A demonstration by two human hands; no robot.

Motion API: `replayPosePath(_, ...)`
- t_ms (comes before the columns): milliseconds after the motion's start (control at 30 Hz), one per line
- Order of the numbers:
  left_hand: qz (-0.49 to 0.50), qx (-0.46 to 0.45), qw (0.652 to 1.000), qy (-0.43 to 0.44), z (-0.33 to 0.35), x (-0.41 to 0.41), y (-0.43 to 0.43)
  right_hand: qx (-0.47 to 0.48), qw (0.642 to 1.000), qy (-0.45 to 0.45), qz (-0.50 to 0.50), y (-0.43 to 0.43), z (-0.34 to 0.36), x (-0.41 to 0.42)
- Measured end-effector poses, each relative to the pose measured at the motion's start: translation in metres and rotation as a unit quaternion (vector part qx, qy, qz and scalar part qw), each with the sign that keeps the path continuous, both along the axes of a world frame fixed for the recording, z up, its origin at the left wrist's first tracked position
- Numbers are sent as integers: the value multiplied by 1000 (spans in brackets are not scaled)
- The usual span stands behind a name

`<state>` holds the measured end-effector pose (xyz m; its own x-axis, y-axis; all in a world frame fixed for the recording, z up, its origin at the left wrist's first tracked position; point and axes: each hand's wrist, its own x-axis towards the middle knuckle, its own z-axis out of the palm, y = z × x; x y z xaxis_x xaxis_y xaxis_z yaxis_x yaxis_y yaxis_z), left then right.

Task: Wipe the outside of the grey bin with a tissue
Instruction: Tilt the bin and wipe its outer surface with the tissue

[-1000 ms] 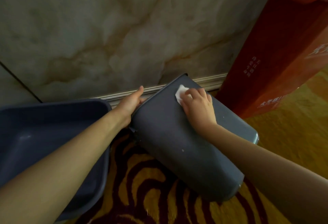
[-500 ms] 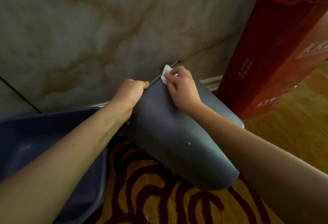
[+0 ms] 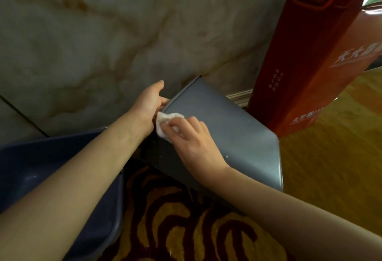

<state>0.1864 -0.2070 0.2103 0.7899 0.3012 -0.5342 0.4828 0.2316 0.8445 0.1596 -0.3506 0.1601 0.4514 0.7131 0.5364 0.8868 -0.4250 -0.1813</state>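
Holding the tipped grey bin (image 3: 227,128) steady, the left hand (image 3: 147,103) grips its edge so the right hand (image 3: 192,142), pinching the tissue (image 3: 165,121), can rub it mid-frame.

Grey plastic bin (image 3: 227,128): tilted on the patterned carpet (image 3: 186,219), before the marble wall (image 3: 103,33).
Dark blue plastic tub (image 3: 31,167): left of bin.
Tall red cardboard box (image 3: 306,64): right, behind bin.

We see carpet (image 3: 186,229), yellow with dark red swirls, as floor here. On it at 9 o'clock: dark blue tub (image 3: 51,157). At centre: grey bin (image 3: 237,136), tilted, lower edge on carpet. At 2 o'clock: tall red box (image 3: 306,64), upright, just beside bin, near marble wall (image 3: 103,43).
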Motion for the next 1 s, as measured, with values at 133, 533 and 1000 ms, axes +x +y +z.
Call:
replayPosePath(133,-12,17,1000,5,-3,-2,-1,43,994,14,-102,-23,-13,0)
replayPosePath(533,-20,19,999,33,-7,-21,-2,66,957,183,-214,-81,-8,10)
replayPosePath(1000,85,-69,994,-14,1,-23,-45,37,984,33,-169,-10,29,-8)
